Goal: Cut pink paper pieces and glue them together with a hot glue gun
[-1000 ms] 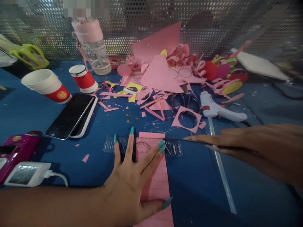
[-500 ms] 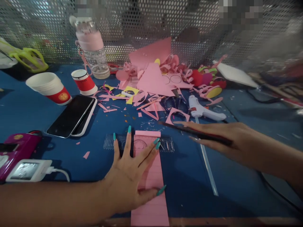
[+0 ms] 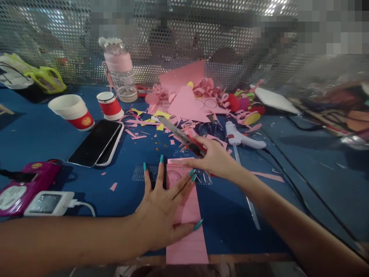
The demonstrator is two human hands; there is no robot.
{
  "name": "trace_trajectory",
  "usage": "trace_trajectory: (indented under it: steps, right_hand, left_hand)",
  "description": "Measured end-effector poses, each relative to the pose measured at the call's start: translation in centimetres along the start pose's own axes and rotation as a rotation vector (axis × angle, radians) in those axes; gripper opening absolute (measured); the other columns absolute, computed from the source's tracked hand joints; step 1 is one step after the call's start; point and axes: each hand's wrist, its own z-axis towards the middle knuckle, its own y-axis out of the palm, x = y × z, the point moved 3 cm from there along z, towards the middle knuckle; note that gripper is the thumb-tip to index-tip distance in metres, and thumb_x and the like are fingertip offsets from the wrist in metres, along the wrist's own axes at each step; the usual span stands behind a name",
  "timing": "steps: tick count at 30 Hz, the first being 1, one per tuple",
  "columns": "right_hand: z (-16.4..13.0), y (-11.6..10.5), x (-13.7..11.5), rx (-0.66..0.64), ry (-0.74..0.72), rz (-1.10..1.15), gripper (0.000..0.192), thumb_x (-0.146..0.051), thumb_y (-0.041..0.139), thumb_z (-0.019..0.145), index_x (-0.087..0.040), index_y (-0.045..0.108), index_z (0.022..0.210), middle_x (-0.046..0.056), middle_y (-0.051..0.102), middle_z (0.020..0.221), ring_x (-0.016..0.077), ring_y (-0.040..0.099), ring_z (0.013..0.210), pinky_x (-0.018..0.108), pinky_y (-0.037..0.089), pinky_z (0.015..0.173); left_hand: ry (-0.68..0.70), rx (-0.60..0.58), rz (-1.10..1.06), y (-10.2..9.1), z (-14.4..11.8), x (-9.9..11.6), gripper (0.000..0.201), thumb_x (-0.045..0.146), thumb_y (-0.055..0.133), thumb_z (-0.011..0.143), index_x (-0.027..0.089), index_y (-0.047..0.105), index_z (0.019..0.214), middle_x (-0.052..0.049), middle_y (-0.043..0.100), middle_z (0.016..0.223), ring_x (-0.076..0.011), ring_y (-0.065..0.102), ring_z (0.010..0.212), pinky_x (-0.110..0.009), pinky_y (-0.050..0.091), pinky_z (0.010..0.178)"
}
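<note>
Pink paper [image 3: 188,238] lies beneath our left hand [image 3: 160,207], which is spread wide, its fingertips on a clear ruler [image 3: 138,174] set across the sheet. Our right hand [image 3: 216,157] is closed around a knife [image 3: 184,137], the bare blade pointing up and to the left, over the scraps.

That blade is our main worry: the two hands are near each other, so a hurried downward swing could nick the left fingers. Slipping seems the second risk. Two left fingers rest on the ruler beside the sheet rather than over it, and uneven pressure could let the smooth plastic skate.

A narrow pink strip [image 3: 181,159] shows just past the ruler's far edge; a right finger is right at it, though we cannot tell whether it touches. It could easily get lost among the pink scraps [image 3: 186,105] beyond. The sheet runs from the ruler back towards us, under the left palm and thumb, to the near edge of the blue surface [image 3: 227,234].

Farther right lies a glue gun [image 3: 245,139]; its glue stick [image 3: 252,212] passes beneath our right forearm [image 3: 276,211], where a careless sweep might knock it.
</note>
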Motion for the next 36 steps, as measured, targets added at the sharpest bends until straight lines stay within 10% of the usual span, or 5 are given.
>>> trace_trajectory:
  steps: [36]
  right_hand:
    - [1.3, 2.1, 3.0, -0.107, 0.119, 0.321, 0.039, -0.037, 0.081, 0.052, -0.016, 0.06, 0.077, 0.0, 0.06, 0.059, 0.0159, 0.058, 0.054, 0.025, 0.044, 0.048]
  left_hand:
    - [-0.002, -0.065, -0.058, -0.3, 0.1, 0.1, 0.073, 0.067, 0.027, 0.086, 0.028, 0.012, 0.146, 0.002, 0.022, 0.152, -0.0552, -0.002, 0.131, -0.084, 0.001, 0.088]
